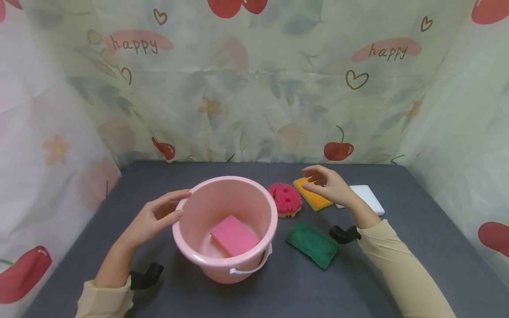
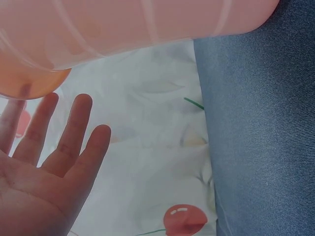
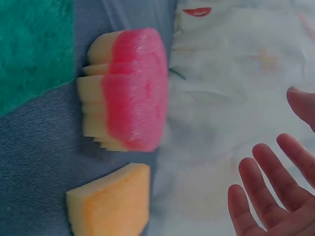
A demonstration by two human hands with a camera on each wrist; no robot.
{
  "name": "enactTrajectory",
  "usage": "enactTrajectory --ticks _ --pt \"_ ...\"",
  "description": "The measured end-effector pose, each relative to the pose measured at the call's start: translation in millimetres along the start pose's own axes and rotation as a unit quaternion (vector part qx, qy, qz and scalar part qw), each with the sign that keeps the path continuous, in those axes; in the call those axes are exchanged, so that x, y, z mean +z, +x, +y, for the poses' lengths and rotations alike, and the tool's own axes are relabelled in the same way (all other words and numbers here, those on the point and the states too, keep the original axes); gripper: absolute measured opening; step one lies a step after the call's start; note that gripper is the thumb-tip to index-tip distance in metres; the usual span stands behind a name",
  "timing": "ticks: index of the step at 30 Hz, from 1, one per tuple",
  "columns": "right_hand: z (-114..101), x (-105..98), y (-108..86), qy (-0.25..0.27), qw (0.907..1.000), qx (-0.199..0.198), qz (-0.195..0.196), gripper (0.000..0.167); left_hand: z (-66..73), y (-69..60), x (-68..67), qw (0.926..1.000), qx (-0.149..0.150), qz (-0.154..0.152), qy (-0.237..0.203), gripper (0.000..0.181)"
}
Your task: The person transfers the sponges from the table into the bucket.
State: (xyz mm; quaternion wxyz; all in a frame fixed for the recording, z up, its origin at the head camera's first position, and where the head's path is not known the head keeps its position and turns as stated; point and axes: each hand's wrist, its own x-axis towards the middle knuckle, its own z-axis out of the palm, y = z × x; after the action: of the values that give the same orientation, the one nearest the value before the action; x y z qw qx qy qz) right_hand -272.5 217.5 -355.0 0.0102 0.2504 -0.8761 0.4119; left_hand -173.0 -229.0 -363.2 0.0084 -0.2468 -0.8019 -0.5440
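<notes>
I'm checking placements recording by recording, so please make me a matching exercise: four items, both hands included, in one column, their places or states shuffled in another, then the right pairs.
Column one
1. Pink rectangular sponge
2. Left hand
3. Green pad
4. Right hand

Column two
A. Lying on the dark tabletop
B. Raised near the yellow sponge, holding nothing
C. Inside the bucket
D. At the bucket's rim

Right pairs: 1-C, 2-D, 3-A, 4-B
</notes>
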Motion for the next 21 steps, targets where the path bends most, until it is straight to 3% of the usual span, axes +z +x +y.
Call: enactTrajectory --ticks 10,21 --pt "22 18 12.4 0.020 0.9978 0.039 -0.051 0.060 -0.4 0.4 -0.4 1.0000 0.003 0.000 -0.005 0.044" --pt "38 33 13.6 0.036 0.9927 0.042 -0.107 0.082 -0.9 0.5 -0.4 1.0000 0.002 0.000 -0.008 0.044"
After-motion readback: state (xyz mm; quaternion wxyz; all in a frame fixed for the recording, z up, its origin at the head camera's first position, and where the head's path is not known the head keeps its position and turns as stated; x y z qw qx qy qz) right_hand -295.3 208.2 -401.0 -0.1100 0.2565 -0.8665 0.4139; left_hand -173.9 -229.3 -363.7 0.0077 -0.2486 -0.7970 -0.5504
